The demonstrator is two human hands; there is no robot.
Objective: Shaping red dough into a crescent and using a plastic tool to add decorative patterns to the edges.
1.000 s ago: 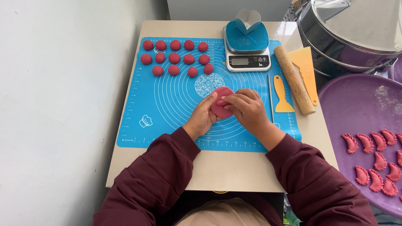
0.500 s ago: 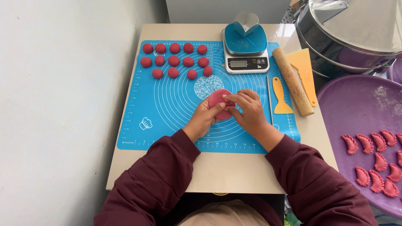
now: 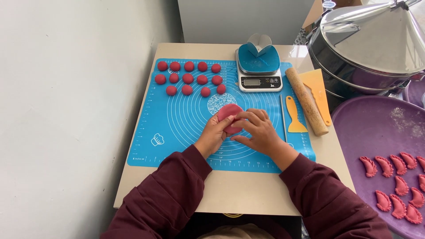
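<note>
A flat round disc of red dough (image 3: 228,113) is held above the middle of the blue silicone mat (image 3: 177,115). My left hand (image 3: 214,135) grips its near left edge from below. My right hand (image 3: 256,131) pinches its right side with the fingertips. Both sleeves are dark maroon. Several small red dough balls (image 3: 189,79) lie in rows at the mat's far left corner.
A kitchen scale (image 3: 259,71) with a blue dish stands at the back. A wooden rolling pin (image 3: 306,102), an orange scraper (image 3: 320,90), a yellow spatula (image 3: 294,120) and a thin metal rod lie right of the mat. A purple tray (image 3: 372,132) with several red dumplings and a steel steamer (image 3: 367,44) sit right.
The dough disc has shifted slightly left and up in my hands, and my right fingers have moved along its edge. The camera view has stayed much the same.
</note>
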